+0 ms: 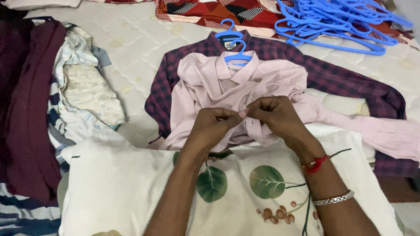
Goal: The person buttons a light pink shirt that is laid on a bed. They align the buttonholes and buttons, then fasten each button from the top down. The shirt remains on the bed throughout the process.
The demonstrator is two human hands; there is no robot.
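Both of my hands pinch the front placket of the pink shirt (238,85): the left hand (214,126) and the right hand (275,116) meet fingertip to fingertip at the centre of view, thumbs and forefingers closed on the cloth between them. Whether a button sits in that pinch I cannot tell; the fingers hide it.

From my hands, the pink shirt spreads toward 12 o'clock, hung on a blue hanger (237,56) whose hook shows at the collar. Its sleeve trails off toward 3 o'clock. Under it lies a dark checked shirt (345,83) on a second blue hanger (228,34), also at 12 o'clock.

At 1 o'clock, well apart, a heap of loose blue hangers (341,22) rests on a red patterned cloth (210,11). At 9 o'clock sits a pile of folded clothes (83,87), with maroon fabric (26,109) beyond it at the edge of view.

At 6 o'clock, beneath my forearms, lies a white pillow printed with green leaves (113,188). My right wrist carries a red thread (316,164) and a silver bracelet (334,199). Everything rests on a quilted white mattress (135,43).
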